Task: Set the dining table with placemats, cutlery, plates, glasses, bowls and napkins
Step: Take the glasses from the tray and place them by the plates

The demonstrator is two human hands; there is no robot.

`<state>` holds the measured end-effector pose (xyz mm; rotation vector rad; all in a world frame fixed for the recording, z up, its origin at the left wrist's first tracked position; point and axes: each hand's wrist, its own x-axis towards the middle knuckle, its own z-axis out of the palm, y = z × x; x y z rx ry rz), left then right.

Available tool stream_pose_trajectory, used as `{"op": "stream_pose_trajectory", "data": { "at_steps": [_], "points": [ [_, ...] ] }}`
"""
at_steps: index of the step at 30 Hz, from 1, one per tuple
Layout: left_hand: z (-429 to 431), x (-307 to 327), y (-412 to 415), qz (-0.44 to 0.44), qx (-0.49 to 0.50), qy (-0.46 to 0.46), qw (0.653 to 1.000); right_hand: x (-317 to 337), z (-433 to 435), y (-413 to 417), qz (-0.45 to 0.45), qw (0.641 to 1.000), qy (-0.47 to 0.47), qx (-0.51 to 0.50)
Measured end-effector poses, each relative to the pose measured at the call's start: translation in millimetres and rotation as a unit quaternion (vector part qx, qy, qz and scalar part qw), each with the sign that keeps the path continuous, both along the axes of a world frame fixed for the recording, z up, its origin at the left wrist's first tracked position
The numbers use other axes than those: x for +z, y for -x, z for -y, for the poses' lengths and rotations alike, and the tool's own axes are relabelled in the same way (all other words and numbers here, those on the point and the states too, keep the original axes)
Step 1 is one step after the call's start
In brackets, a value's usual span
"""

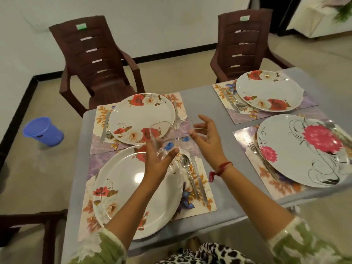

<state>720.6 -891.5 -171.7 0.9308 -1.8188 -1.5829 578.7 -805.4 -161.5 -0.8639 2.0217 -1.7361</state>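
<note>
My left hand (158, 164) is shut on a clear glass (161, 134), held tilted above the gap between the two left place settings. My right hand (207, 138) curls loosely round a second clear glass (185, 130), which shows only faintly. Each of the floral placemats (200, 199) on the grey table (202, 100) carries a plate: a near-left plate (133, 191), a far-left plate (141, 117), a far-right plate (270, 90) and a near-right plate (304, 149) with pink flowers. A spoon (185, 164) and a knife (199, 180) lie right of the near-left plate.
Forks (262, 159) poke out from under the near-right plate. More cutlery (234, 101) lies left of the far-right plate. Two brown plastic chairs (99, 63) stand at the far side. A blue bucket (43, 132) sits on the floor to the left.
</note>
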Motion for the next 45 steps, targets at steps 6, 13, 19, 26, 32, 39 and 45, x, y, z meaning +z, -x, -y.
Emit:
{"op": "stream_pose_trajectory", "data": {
  "at_steps": [6, 13, 19, 26, 32, 39, 45],
  "points": [
    [-23, 14, 33, -0.05, -0.097, 0.015, 0.994, 31, -20, -37, 0.025, 0.997, -0.015, 0.066],
    [-69, 9, 84, -0.046, -0.152, -0.015, 0.987, 32, -60, -7, -0.044, 0.994, -0.066, -0.081],
    [-102, 0, 175, 0.0, -0.253, 0.115, 0.961, 19, -101, 73, -0.009, 0.977, -0.053, -0.206],
    [-146, -18, 294, 0.061, -0.261, 0.079, 0.96, -2, -169, 218, -0.024, 0.97, -0.031, -0.241],
    [-172, -24, 368, 0.06, -0.198, 0.079, 0.975, -17, -222, 337, -0.017, 0.953, -0.073, -0.293],
    [-175, -37, 404, 0.061, -0.16, 0.085, 0.982, -48, -248, 451, -0.028, 0.946, -0.149, -0.287],
    [-189, -40, 432, 0.072, -0.156, 0.095, 0.98, -77, -264, 479, -0.043, 0.951, -0.187, -0.242]
  ]
}}
